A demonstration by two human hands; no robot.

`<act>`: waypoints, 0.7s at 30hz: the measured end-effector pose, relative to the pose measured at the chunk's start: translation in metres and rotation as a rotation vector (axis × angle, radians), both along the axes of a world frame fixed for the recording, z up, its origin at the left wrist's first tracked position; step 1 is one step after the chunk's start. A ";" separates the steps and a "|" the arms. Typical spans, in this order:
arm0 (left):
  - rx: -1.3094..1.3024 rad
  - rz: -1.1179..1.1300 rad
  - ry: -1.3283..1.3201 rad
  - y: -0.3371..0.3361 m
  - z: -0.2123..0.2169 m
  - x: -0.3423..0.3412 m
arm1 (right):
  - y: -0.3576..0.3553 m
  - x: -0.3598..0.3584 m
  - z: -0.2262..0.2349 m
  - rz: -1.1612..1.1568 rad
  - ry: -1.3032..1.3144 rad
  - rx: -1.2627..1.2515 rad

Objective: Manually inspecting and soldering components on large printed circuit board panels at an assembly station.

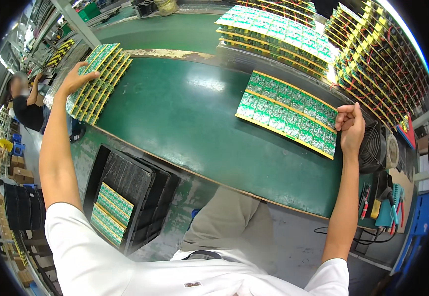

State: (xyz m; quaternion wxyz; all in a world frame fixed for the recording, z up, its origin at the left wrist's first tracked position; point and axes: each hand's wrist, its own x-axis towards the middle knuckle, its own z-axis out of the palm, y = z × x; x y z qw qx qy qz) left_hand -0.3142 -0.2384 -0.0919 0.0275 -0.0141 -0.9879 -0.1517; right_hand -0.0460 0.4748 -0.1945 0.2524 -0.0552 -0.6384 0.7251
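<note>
board [286, 117] lies just left of right grip [352, 130], fingers curled; whether pinched, cannot tell.

I see a green, yellow-edged panel [289, 116] slanting at right and a similarly coloured, layered stack [101, 85] at left.

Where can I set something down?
The green benchtop is bare between the PCB stack at the left hand and the PCB panel at the right hand, plus in front of that panel. Tiered panels crowd the right rear.
</note>
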 end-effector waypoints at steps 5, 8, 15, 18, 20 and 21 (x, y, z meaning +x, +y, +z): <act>0.095 -0.040 -0.224 -0.006 0.004 -0.015 | -0.001 0.001 -0.002 -0.044 -0.017 0.062; -0.166 -0.133 0.172 0.038 0.006 -0.022 | -0.009 0.000 0.002 -0.074 0.041 0.182; 0.445 -0.475 0.058 0.241 0.016 -0.012 | -0.054 -0.027 0.045 -0.212 0.133 0.507; 0.606 -0.476 -0.086 0.319 0.007 -0.004 | -0.065 -0.054 0.054 -0.347 0.040 0.643; 0.660 -0.476 -0.113 0.354 -0.007 -0.006 | -0.070 -0.067 0.066 -0.349 -0.114 0.554; 0.706 -0.459 -0.140 0.368 -0.015 -0.007 | -0.069 -0.077 0.066 -0.352 -0.117 0.553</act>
